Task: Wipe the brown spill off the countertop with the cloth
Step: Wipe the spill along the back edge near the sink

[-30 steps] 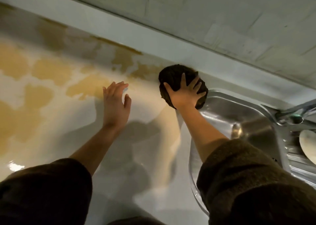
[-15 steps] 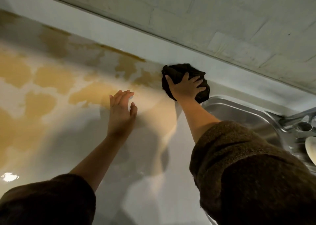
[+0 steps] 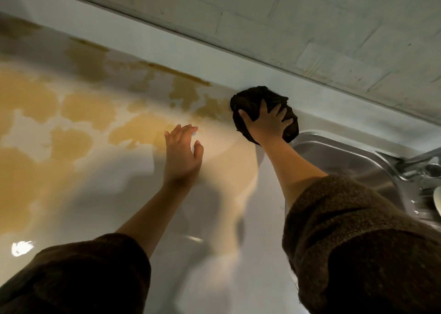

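Pressing down with spread fingers, the right hand (image 3: pixel 267 125) is holding the dark cloth (image 3: pixel 263 112) flat against the countertop (image 3: pixel 250 254), at the far edge where the surface is meeting the low back ledge, just beside the corner of the steel sink (image 3: pixel 346 161). The cloth is looking soft and bunched, probably light and already a little wet, so I am thinking it is best held from above with the whole palm, as now; pinching one corner would let it unfold and drag. The left hand (image 3: pixel 182 156) is open with the fingers close together, holding nothing, over the wet surface; whether it is touching I cannot tell. The brown spill (image 3: pixel 78 113) is spreading in large patches to the left, its nearest edge touching the cloth's left side. Compared with half a second before, the cloth is sitting slightly farther toward the back ledge, the hand is lying flatter on it, and the spill itself is looking unchanged.
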